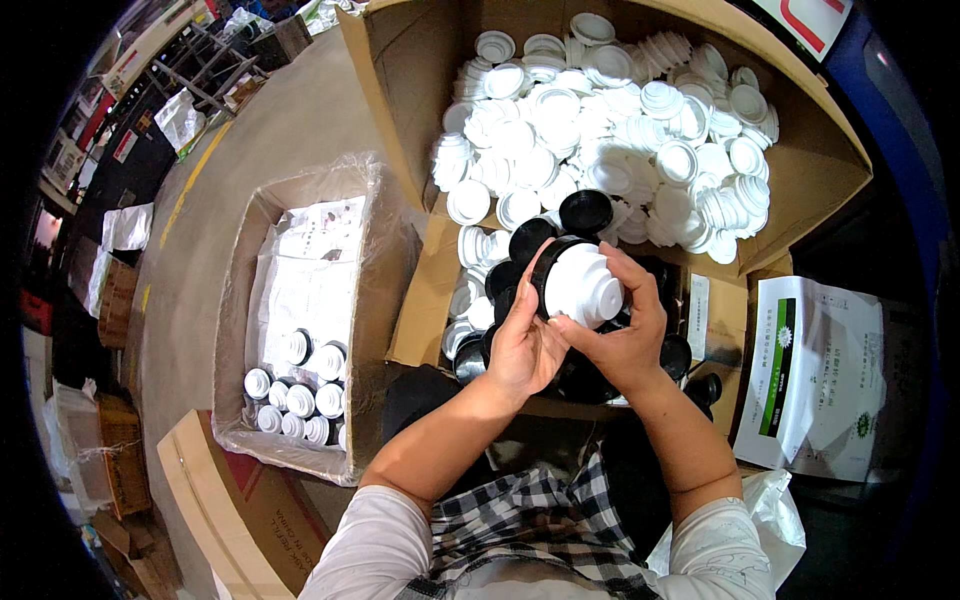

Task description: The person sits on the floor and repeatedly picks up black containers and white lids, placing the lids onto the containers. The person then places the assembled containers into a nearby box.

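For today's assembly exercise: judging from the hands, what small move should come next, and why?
Probably press the ribbed white plastic insert fully into the round black plastic cap. Both hands, left and right, hold the pair together, with the insert standing proud of the cap.

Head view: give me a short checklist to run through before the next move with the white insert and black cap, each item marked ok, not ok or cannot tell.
1. Both hands on the piece: ok. The left hand and right hand both grip it.
2. White insert centred inside the black cap: ok, the black rim shows at its left edge.
3. Insert pressed fully home: cannot tell, the seam is hidden by fingers.
4. Supply of white inserts in the big carton: ok, a large heap.
5. Loose black caps within reach: ok, several lie just beyond the hands.
6. Room in the lined box of finished pieces: ok, only its near end is filled.
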A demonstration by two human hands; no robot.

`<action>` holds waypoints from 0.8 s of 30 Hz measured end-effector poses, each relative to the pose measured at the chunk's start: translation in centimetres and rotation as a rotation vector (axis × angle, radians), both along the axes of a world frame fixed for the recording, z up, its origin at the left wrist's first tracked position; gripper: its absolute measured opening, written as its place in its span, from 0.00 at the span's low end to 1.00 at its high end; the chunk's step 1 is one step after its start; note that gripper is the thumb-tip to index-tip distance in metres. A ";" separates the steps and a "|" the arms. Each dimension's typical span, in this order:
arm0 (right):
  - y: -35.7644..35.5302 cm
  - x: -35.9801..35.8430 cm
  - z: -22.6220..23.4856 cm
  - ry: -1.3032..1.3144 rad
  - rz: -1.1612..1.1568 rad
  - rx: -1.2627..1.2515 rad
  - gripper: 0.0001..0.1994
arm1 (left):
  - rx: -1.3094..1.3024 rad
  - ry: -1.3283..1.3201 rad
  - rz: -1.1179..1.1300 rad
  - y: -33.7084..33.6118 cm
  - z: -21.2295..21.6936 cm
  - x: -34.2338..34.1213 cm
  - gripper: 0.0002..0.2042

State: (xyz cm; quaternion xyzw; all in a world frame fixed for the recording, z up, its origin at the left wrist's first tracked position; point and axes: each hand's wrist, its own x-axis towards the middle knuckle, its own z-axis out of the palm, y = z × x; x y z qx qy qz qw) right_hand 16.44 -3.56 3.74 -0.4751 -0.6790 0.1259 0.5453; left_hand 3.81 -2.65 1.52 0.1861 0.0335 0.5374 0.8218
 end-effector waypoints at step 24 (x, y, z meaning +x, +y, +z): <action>0.1 1.6 1.3 0.095 0.201 0.088 0.34 | -0.182 0.131 -0.209 2.1 -0.3 -1.3 0.36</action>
